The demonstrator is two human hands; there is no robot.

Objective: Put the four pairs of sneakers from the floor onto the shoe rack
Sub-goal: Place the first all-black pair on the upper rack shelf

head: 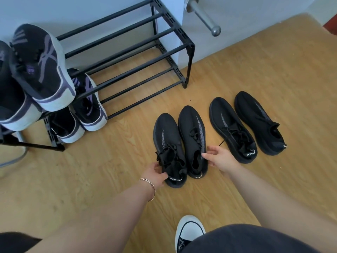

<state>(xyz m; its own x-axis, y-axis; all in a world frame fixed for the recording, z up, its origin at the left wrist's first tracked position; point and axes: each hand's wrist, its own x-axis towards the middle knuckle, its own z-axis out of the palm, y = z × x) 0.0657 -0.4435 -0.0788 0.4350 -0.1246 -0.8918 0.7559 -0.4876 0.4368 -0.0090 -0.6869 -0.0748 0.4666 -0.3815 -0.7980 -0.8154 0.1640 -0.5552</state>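
Two pairs of black knit sneakers lie on the wooden floor. My left hand [156, 173] grips the heel side of the nearer pair's left sneaker [168, 143]. The fingers of my right hand [219, 157] pinch the collar of that pair's right sneaker [194, 137]. The other black pair [246, 125] lies untouched to the right. The black two-tier shoe rack [138, 57] stands against the wall at the upper left. One pair of black-and-purple sneakers with white soles [39, 66] sits on the left end of its top tier, another pair [85, 105] on the tier below.
A metal door handle [204, 17] juts out at the top, beside the rack's right end. My own white-toed shoe [187, 230] and dark-clad knee are at the bottom. A grey curved metal tube [20, 154] lies left of the rack.
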